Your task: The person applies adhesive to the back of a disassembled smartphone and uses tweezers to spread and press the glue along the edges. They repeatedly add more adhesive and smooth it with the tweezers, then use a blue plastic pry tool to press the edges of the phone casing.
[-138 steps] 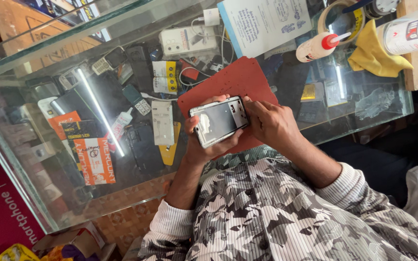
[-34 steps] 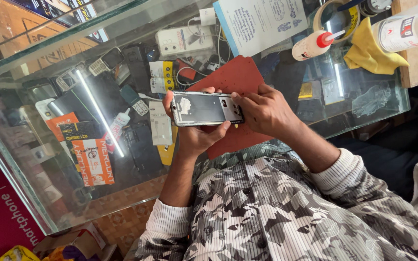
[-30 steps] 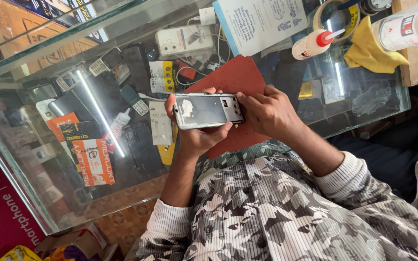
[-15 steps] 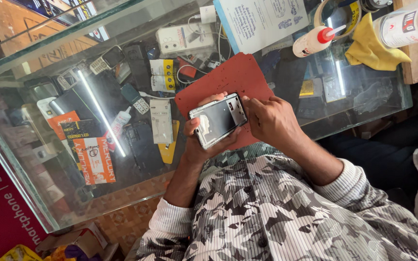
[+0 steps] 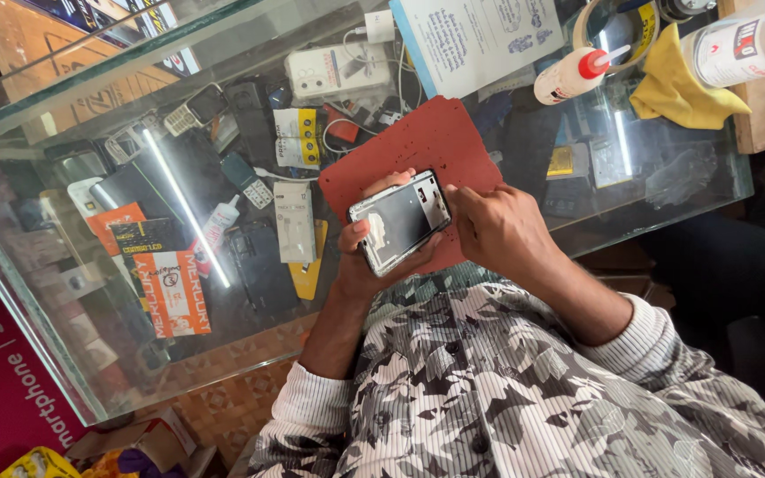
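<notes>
A smartphone (image 5: 400,219) with a dark face and a silver frame is tilted above the front edge of a glass display counter (image 5: 64,336). My left hand (image 5: 363,265) cradles it from below, thumb on its lower end. My right hand (image 5: 498,232) rests against the phone's right edge, fingertips pressing near the upper corner. A dark red mat (image 5: 418,146) lies on the glass just behind the phone. Both forearms wear a patterned grey and white shirt with ribbed cuffs.
On the counter stand a white glue bottle with a red nozzle (image 5: 568,75), a yellow cloth (image 5: 679,93), a white spray bottle (image 5: 741,49), a roll of tape (image 5: 617,31) and a printed sheet (image 5: 480,35). Phones, chargers and packets fill the case below.
The phone was held flat and level in both hands a second ago. It has since been turned to a slant and lowered toward my body, with my right fingers at its corner.
</notes>
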